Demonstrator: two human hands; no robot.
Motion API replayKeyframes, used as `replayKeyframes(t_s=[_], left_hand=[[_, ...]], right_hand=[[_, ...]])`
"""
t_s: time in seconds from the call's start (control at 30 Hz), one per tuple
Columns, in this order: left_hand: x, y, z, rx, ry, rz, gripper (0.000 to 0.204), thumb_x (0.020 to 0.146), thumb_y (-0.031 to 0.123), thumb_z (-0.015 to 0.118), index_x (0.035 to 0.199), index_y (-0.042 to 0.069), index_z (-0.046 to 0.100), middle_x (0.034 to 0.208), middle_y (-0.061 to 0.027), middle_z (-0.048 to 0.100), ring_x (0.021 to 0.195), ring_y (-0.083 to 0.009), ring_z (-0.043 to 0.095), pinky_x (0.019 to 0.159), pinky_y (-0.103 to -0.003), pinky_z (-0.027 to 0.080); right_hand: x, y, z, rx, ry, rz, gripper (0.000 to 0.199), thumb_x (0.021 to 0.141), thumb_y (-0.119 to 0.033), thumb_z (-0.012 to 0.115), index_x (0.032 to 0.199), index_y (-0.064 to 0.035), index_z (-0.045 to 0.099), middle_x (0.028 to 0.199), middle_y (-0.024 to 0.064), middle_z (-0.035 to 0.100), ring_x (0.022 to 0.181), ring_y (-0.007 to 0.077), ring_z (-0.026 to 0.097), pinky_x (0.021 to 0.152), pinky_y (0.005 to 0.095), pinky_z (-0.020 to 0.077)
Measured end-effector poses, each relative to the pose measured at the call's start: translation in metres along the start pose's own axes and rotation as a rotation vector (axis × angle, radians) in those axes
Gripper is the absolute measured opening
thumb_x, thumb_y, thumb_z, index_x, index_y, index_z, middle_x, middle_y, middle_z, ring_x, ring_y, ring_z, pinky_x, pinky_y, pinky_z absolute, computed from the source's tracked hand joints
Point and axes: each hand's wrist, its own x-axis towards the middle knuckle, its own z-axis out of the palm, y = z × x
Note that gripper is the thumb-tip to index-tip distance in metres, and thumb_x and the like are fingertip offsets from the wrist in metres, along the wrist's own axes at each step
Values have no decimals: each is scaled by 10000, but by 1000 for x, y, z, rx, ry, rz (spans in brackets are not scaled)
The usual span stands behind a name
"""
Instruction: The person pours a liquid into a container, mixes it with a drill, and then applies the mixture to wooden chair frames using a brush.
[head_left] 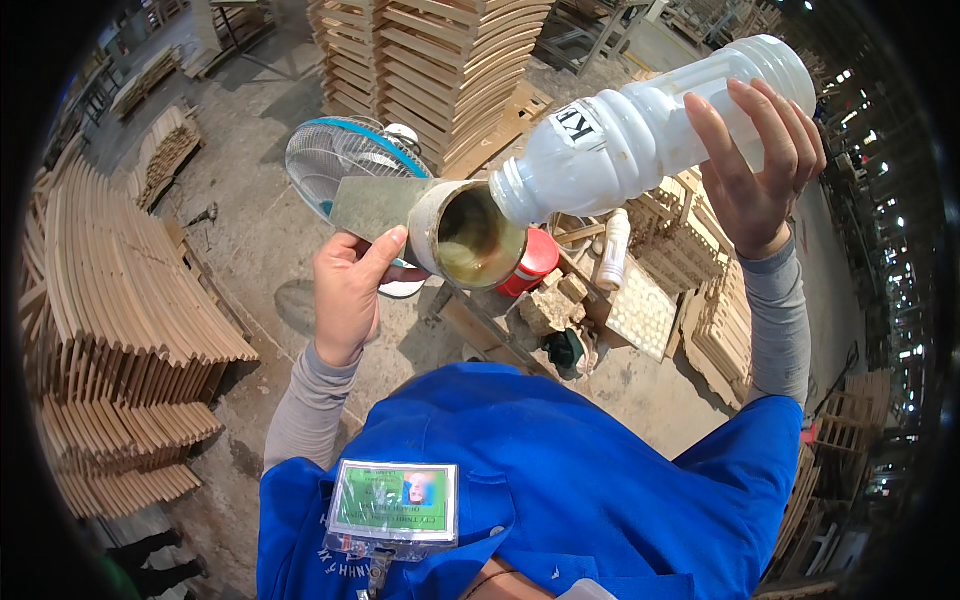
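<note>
Head view, looking straight down over a blue work shirt with a green badge clipped at lower centre.

Left hand at centre left of the frame, curled firmly around a grey metal cup, thumb across its near side, open mouth turned toward the camera, yellowish residue visible inside. Flat grey metal piece jutting from the cup toward the left, behind the fingers.

Right hand at upper right, raised, wrapped around the base half of a translucent white plastic bottle, fingers over the top, thumb hidden behind. Bottle tilted steeply, neck down and to the left, mouth touching the cup's rim at frame centre. White liquid filling the lower part near the neck.

Below the cup, near centre: red container, small white bottle, wood offcuts on a bench. Blue-rimmed fan at upper centre left, just behind the cup. Stacks of curved wooden slats along the left edge, more stacked timber at top centre and at right. Concrete floor between.
</note>
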Motion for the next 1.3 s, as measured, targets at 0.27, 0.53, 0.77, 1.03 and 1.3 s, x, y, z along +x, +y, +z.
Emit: replayKeyframes(t_s=[0.27, 0.53, 0.77, 1.03, 1.3], left_hand=[[4, -1, 6, -4, -14, -15, 180, 844, 40, 536, 984, -71, 556, 916, -141, 626, 744, -175, 637, 592, -304, 576], [2, 1, 4, 33, -15, -28, 198, 841, 55, 549, 992, -73, 556, 931, -143, 623, 742, -172, 636, 590, -291, 574], [0, 3, 1, 36, -18, -11, 219, 842, 51, 544, 1017, -80, 549, 943, -145, 621, 738, -174, 636, 583, -296, 574], [-5, 7, 2, 52, 9, 32, 201, 840, 42, 540, 997, -83, 556, 936, -148, 623, 728, -182, 637, 570, -289, 573], [-6, 20, 19, 141, 65, 96, 344, 847, 47, 523, 1168, -59, 464, 1013, -106, 588, 808, -127, 606, 588, -240, 550]], right_hand=[[-2, 0, -14, 17, -86, 41, 317, 720, -229, 690, 1020, -308, 625, 1064, -44, 509, 1015, 126, 492, 886, 274, 356], [-2, -1, -14, 37, -85, 62, 370, 676, -197, 737, 1018, -287, 629, 1064, -35, 500, 1022, 140, 489, 894, 273, 356], [-4, -3, -17, 52, -103, 64, 424, 676, -76, 696, 1083, -147, 600, 1118, 40, 501, 1056, 211, 486, 907, 339, 376], [-25, -29, -11, 189, -139, 303, 558, 568, -88, 760, 1089, -219, 609, 1066, 6, 531, 1024, 174, 493, 889, 325, 350], [-44, -66, -18, 422, -396, 538, 631, 524, -61, 764, 1116, -200, 596, 1048, 24, 532, 1002, 192, 484, 874, 314, 320]])
